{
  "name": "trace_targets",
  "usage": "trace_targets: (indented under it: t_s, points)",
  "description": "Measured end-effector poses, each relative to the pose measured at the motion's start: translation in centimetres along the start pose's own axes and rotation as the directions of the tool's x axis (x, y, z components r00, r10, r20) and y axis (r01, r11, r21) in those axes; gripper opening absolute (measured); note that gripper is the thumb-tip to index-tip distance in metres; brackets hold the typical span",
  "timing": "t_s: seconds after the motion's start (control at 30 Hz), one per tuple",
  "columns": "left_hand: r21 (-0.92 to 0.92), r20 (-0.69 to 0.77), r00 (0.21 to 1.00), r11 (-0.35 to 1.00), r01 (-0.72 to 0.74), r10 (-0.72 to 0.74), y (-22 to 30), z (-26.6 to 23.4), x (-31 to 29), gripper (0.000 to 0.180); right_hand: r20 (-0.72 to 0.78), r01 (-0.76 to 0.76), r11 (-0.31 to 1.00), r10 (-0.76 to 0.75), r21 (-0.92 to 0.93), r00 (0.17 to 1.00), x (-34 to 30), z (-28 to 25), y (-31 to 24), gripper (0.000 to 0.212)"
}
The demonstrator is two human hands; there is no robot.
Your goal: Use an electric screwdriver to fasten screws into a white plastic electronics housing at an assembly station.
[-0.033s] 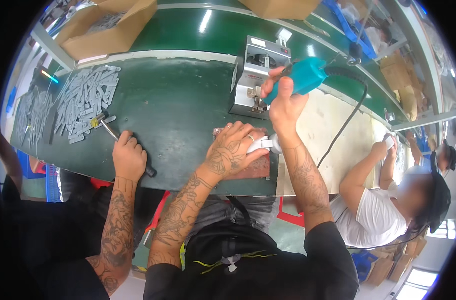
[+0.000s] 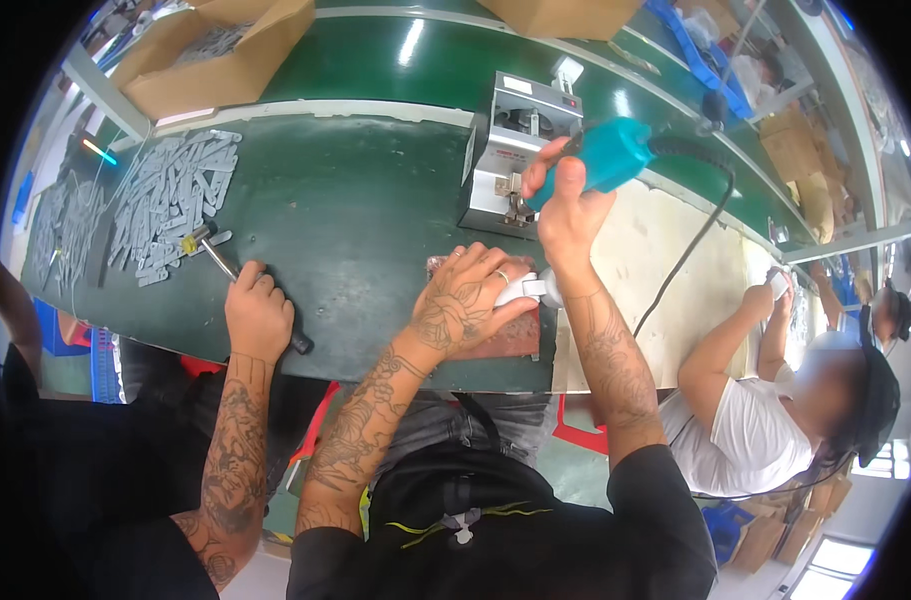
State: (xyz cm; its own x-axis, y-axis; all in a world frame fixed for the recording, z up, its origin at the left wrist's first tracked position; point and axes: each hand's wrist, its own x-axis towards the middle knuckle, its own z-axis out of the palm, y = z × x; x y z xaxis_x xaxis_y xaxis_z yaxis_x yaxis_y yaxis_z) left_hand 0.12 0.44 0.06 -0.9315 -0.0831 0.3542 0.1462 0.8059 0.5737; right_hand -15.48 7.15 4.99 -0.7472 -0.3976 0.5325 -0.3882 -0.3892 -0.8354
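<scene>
My left hand (image 2: 460, 300) lies over a white jointed part (image 2: 518, 290), its fingers and thumb pressing it down on a reddish-brown block (image 2: 505, 338). Above and to the right, my right hand (image 2: 572, 210) is wrapped round a teal corded power tool (image 2: 610, 155) with a black cable. The tool's working end is hidden by my hand and wrist. A small grey metal machine (image 2: 505, 160) with an open top bay stands just beyond my hands.
At left, a co-worker's hand (image 2: 258, 315) grips a hammer (image 2: 218, 258) beside heaped grey strips (image 2: 175, 195). A cardboard box (image 2: 210, 80) stands behind. On the right, a person in a white shirt (image 2: 760, 435) handles a small white piece. The tool's cable (image 2: 690, 255) arcs over the pale board.
The teal tool and its cable end have shifted very slightly. Inside the grey machine's bay, the moving part looks different. My left hand stays put on the white part.
</scene>
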Motion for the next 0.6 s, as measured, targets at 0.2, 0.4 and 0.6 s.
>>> trace_targets:
  t_s: [0.2, 0.4, 0.6]
  points:
    - [0.005, -0.014, 1.000, 1.000, 0.002, -0.002, -0.1, 0.4, -0.4, 0.047, 0.013, -0.054, 0.998, 0.055, -0.035, 0.998, 0.0, -0.2, -0.2, 0.058]
    - [-0.016, 0.005, 1.000, 0.999, 0.029, -0.029, 0.0, 0.1, 0.0, 0.049, -0.024, -0.194, 0.978, 0.193, -0.074, 0.981, -2.1, -1.2, -4.2, 0.077]
    - [-0.019, -0.006, 1.000, 0.999, 0.029, -0.029, -0.1, 0.2, 0.3, 0.048, 0.013, -0.181, 0.983, 0.181, -0.015, 0.983, -4.3, -3.1, -4.9, 0.073]
